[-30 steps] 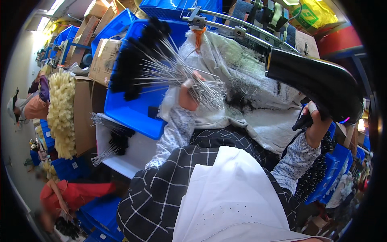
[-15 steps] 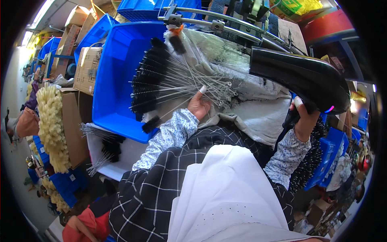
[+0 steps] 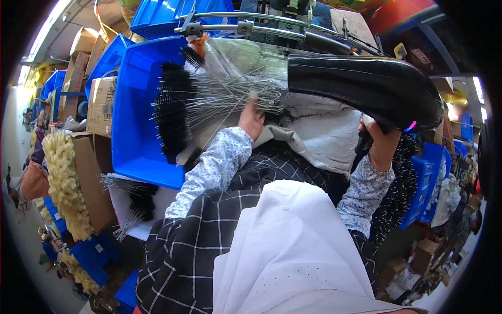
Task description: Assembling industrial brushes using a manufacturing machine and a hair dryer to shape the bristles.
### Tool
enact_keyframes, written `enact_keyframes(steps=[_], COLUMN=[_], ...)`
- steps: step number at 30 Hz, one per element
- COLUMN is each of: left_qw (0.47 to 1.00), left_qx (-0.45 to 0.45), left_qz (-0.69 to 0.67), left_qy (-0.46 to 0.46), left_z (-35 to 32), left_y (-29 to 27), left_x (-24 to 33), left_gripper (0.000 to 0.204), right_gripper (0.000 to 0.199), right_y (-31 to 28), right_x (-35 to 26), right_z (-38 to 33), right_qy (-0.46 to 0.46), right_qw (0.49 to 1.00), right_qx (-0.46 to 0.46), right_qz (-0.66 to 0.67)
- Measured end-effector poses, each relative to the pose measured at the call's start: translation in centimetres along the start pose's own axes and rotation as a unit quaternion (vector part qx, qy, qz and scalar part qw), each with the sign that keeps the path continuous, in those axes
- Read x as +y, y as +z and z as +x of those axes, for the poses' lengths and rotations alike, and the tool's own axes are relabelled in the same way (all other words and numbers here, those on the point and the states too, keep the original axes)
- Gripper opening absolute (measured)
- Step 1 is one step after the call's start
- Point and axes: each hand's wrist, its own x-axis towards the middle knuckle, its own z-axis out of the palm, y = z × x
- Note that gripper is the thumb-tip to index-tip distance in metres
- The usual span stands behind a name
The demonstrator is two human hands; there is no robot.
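- Pale cloth (image 3: 324, 133): carries the black-bristled brushes (image 3: 209, 99), bristles at its left edge.
- Black dryer (image 3: 361, 86): clasped in the right hand (image 3: 384, 145).
- Brushes: long axis crosswise, bristles leftward from the nearer left hand (image 3: 252, 120), which touches the wires; its closure I cannot tell.

Brushes (image 3: 173, 112) on cloth (image 3: 321, 138), bin (image 3: 135, 112) to their left, hair dryer (image 3: 361, 86) right

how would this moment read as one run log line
left hand: touching wire-stemmed brushes; right hand: gripping black hair dryer; pale cloth: under brushes; blue bin: beside cloth
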Motion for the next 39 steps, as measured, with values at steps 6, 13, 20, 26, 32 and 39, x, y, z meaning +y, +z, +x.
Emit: enact_keyframes(steps=[6, 13, 20, 26, 32, 39], left_qw=[0.956, 0.960, 0.992, 0.974, 0.462, 0.111], left_qx=[-0.058, -0.037, -0.014, -0.011, -0.222, 0.032], left_qz=[0.120, 0.273, 0.077, 0.226, 0.826, 0.964], left_qy=[-0.263, -0.053, 0.097, -0.002, 0.233, 0.240], left_z=[-7.6, -8.4, -4.4, -10.8, -18.2, -9.8], left_y=[-0.4, -1.5, -2.4, -1.7, 4.5, 2.2], left_x=[1.8, -0.8, 0.2, 2.9, 11.1, 11.5], left_gripper=[0.046, 0.021, 0.015, 0.029, 0.056, 0.062], right_gripper=[0.014, 0.013, 0.021, 0.054, 0.035, 0.039], right_y=[-1.5, -2.2, -3.8, -7.5, -1.8, 4.3], right_x=[0.8, 1.8, 2.8, 7.4, 3.9, 3.0], right_z=[-0.9, -1.0, -1.8, -1.9, -0.4, 1.5], right_qy=[-0.023, -0.050, -0.098, -0.111, -0.199, -0.291], right_qw=[1.000, 0.996, 0.988, 0.942, 0.947, 0.905], right_qx=[-0.015, -0.059, -0.099, -0.054, -0.061, -0.100], right_qz=[0.000, -0.052, -0.072, -0.311, -0.243, -0.294])
